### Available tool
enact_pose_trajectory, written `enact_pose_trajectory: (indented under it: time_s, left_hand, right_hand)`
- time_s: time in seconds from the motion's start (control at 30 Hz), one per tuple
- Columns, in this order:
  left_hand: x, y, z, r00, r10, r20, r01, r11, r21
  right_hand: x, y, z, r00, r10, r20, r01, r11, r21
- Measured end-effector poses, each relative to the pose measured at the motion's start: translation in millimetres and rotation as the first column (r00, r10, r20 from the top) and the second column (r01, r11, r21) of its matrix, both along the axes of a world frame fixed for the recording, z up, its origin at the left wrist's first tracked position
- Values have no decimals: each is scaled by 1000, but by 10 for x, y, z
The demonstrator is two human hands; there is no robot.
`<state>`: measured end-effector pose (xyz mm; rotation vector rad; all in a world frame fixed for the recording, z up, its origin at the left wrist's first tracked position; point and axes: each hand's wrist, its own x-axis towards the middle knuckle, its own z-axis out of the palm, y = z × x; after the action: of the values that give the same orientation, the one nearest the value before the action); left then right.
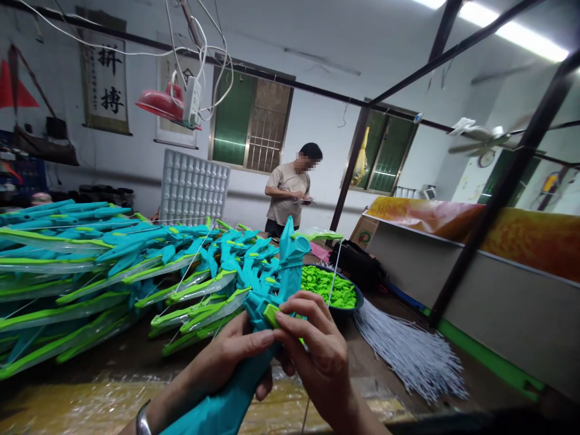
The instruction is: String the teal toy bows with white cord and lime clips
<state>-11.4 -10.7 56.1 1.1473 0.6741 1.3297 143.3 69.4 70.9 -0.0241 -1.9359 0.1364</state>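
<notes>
My left hand (240, 347) is closed around the body of a teal plastic toy crossbow (217, 405), which points up and away from me. Between the fingertips of my right hand (315, 344) is a small lime-green plastic piece (271, 315), held against the teal body. A white string (335, 272) hangs from the tip of the crossbow's green limb at the right. Beyond my hands lies a large pile of similar toy crossbows (181, 266) with green and clear limbs. Parts of my left fingers are hidden behind the body.
A dark basin (359, 300) of green pieces and a bundle of white strings (412, 350) are on the right of the table. Plastic film (113, 405) covers the near edge. Across the table stands a person (287, 190). A red lamp (161, 104) hangs overhead at left.
</notes>
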Motion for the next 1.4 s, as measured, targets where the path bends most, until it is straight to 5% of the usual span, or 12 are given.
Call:
enact_pose_trajectory:
  time_s: [0.6,0.73,0.93,1.1,1.4]
  left_hand:
    - [42,-31,78,1000,2,18,-1,999,-51]
    - [72,-33,80,997,79,-1,-79,996,-51]
    - [97,-70,99,955,220,-199,-247,961,-127]
    - [137,-105,134,936,216,-279,-261,956,-136]
    - [235,-198,151,910,283,-303,-305,952,-27]
  right_hand:
    - [17,-44,-32,1000,-29,-10,30,999,39]
    - [50,-13,-6,997,-46,61,38,991,132]
    - [103,-14,109,989,21,149,-25,999,28]
    - [170,-84,214,995,-32,89,18,987,157]
    - [281,-196,142,993,-42,109,26,989,143]
